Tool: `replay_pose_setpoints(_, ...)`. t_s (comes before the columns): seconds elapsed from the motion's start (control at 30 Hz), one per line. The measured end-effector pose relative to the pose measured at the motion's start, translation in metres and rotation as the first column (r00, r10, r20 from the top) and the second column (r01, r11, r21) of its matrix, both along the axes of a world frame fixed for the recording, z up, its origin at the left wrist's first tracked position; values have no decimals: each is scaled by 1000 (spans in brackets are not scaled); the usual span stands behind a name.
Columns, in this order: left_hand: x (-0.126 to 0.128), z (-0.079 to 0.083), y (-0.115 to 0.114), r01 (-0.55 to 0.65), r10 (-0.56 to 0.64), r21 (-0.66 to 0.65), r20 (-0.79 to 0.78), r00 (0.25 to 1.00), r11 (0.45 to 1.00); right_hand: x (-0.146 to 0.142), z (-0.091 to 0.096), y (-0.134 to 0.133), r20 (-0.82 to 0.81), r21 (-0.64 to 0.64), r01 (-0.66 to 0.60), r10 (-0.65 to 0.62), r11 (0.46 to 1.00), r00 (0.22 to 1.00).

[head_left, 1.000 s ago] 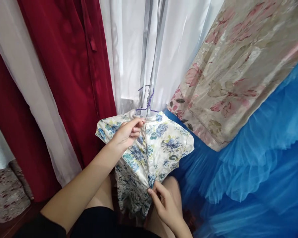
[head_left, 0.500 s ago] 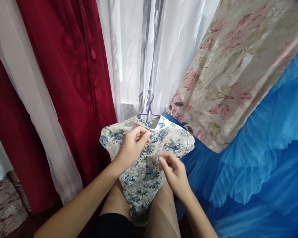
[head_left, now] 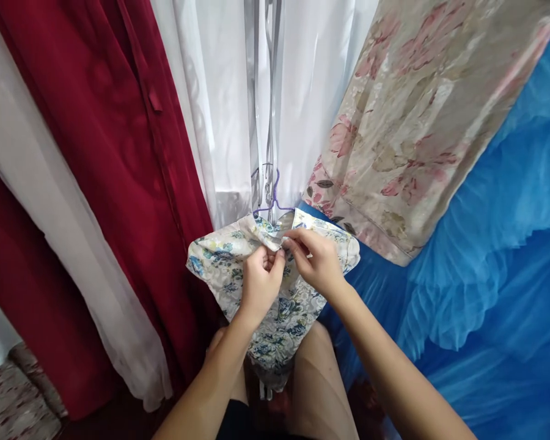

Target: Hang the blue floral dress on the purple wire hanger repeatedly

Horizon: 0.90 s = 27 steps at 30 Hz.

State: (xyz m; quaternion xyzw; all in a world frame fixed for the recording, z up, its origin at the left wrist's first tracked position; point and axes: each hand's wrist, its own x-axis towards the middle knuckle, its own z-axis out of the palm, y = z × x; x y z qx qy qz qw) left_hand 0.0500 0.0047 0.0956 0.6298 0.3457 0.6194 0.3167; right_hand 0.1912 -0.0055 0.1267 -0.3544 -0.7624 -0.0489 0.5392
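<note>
While left hand (head_left: 262, 280) and right hand (head_left: 319, 258) pinch its neckline (head_left: 266, 241), floral blouse (head_left: 286, 305) hangs on purple wire hanger (head_left: 275, 199): likely light, soft, easily creased, best held there

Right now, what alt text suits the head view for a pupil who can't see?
A person's left hand and right hand pinch a blue-flowered garment near its neckline, on a purple hanger. Red fabric hangs at left, ruffled blue fabric at right.
</note>
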Motion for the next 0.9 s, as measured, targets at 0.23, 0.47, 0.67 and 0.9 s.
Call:
replay_pose_setpoints(0.23, -4, -80, -12, -17, -59, -211, -348, 936, 977, 2, 37, -7, -481, 33, -65, 73, 997, 873)
replay_pose_setpoints(0.47, -39, -105, -29, -239, 220, -129, -146, 965, 963, 39, 31, -9, -563, -59, -146, 88, 987, 822)
replay_pose_setpoints(0.67, -61, -12, 38, -534, 585, 330, -73, 807, 778, 46, 19, -18, -638, -114, -186, 71, 976, 767)
replay_pose_setpoints(0.9, -119, -9, 99, -331, 366, -193, 192, 910, 924, 71, 11, -3, -602, -114, 74, -128, 991, 788)
